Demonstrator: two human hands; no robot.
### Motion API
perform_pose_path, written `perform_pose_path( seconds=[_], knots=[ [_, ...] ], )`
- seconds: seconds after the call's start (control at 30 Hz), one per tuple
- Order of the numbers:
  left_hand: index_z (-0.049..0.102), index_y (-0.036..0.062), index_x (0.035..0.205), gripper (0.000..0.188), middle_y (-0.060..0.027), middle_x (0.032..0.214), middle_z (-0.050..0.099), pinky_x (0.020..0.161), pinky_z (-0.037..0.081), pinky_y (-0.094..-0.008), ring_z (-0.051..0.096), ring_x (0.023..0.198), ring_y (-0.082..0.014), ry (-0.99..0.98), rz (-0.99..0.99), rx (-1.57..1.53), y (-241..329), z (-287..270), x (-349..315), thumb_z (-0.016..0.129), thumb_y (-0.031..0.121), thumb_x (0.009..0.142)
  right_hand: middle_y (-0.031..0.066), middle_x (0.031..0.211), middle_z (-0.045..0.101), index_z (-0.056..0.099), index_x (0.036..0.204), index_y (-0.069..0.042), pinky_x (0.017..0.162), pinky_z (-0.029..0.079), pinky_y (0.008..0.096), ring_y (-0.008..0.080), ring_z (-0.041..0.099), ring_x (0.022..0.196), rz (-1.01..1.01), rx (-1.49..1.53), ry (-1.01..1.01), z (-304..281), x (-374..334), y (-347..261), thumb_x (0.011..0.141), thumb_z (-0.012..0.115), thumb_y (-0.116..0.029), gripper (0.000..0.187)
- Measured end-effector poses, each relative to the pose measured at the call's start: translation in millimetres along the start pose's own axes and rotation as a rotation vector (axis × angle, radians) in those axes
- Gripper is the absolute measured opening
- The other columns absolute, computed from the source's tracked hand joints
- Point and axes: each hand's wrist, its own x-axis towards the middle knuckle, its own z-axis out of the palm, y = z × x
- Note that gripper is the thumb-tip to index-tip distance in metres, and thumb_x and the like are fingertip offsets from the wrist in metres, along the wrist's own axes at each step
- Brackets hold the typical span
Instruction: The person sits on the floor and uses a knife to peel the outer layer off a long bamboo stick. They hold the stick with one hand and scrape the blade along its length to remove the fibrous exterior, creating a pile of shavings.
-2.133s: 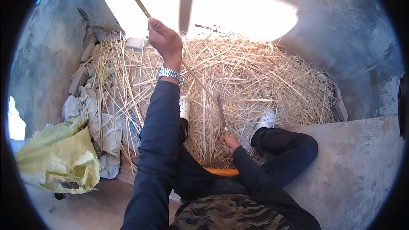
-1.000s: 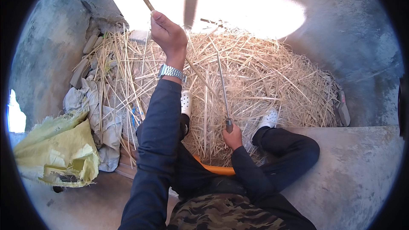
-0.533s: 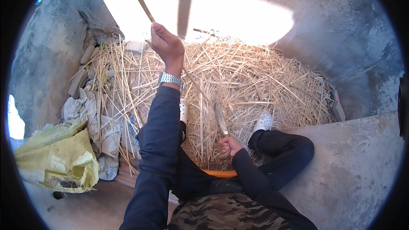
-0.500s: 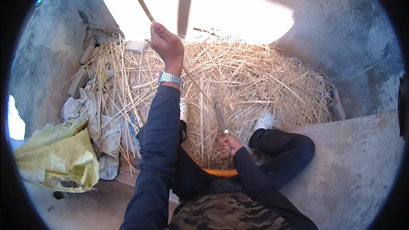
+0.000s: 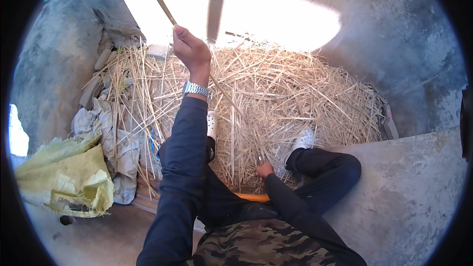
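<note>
Fingers of the left hand (image 5: 192,53) closed round a stick (image 5: 161,3) about mid-length; those of the right hand (image 5: 265,170) wrapped on a knife (image 5: 260,159) handle, blade hard to make out. Stick slants from beyond the straw bed's (image 5: 305,91) far edge to its middle. Best: steady stick, shallow blade angle, edge clear of both shoes (image 5: 212,124).

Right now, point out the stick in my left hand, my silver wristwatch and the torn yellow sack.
Stick (image 5: 161,1): head view, upper stretch.
Silver wristwatch (image 5: 198,90): head view, metal band.
Torn yellow sack (image 5: 69,175): head view, outer side.
</note>
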Motion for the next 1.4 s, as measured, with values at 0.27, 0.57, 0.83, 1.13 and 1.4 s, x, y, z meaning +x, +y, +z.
perform_pose_path(
  seconds=[0.27, 0.57, 0.83, 1.13, 1.4],
  knots=[
    [0.033, 0.0165, 0.069, 0.053, 0.0069, 0.050, 0.029, 0.030, 0.031, -0.0194, 0.030, 0.038, -0.0053, 0.081, -0.058, -0.339, 132, -83, 68, 0.015, 0.059, 0.095, 0.0091, 0.053, 0.049, 0.050, 0.076, 0.002, 0.035, 0.039, 0.0366, 0.0199, 0.047, 0.037, 0.158, 0.399, -0.215, -18, -11, -18, 0.076, 0.051, -0.007, 0.009],
    [0.032, 0.0149, 0.067, 0.059, 0.0035, 0.051, 0.023, 0.037, 0.019, -0.0235, 0.017, 0.040, -0.0097, 0.662, 0.027, -0.425, 139, -220, 93, 0.013, 0.064, 0.093, 0.0012, 0.050, 0.039, 0.048, 0.081, -0.004, 0.036, 0.036, 0.0295, 0.0119, 0.041, 0.036, 0.223, 1.158, -0.818, -81, -109, -54, 0.076, 0.051, 0.002, 0.008],
    [0.034, 0.0137, 0.070, 0.055, 0.0007, 0.052, 0.020, 0.038, 0.019, -0.0262, 0.015, 0.041, -0.0119, 0.748, 0.157, -0.687, 129, -254, 82, 0.024, 0.063, 0.093, 0.0018, 0.049, 0.039, 0.049, 0.086, -0.001, 0.037, 0.037, 0.0298, 0.0121, 0.042, 0.033, -0.225, 1.108, -0.939, -148, -200, -66, 0.076, 0.054, 0.004, 0.013],
    [0.036, 0.0143, 0.072, 0.058, 0.0020, 0.052, 0.023, 0.037, 0.018, -0.0240, 0.020, 0.039, -0.0101, 0.545, 0.040, -0.821, 131, -231, 11, 0.023, 0.068, 0.091, 0.0018, 0.050, 0.037, 0.049, 0.087, -0.001, 0.039, 0.037, 0.0302, 0.0128, 0.041, 0.033, -0.378, 1.229, -1.049, -167, -226, -66, 0.076, 0.053, 0.005, 0.014],
    [0.039, 0.0131, 0.070, 0.059, 0.0015, 0.053, 0.026, 0.038, 0.019, -0.0227, 0.023, 0.040, -0.0095, 0.515, 0.047, -1.011, 137, -248, -21, 0.019, 0.065, 0.093, 0.0015, 0.054, 0.042, 0.051, 0.086, -0.002, 0.038, 0.038, 0.0273, 0.0103, 0.041, 0.039, -0.482, 1.048, -0.081, -134, -249, -101, 0.083, 0.054, -0.002, 0.005]
  ],
)
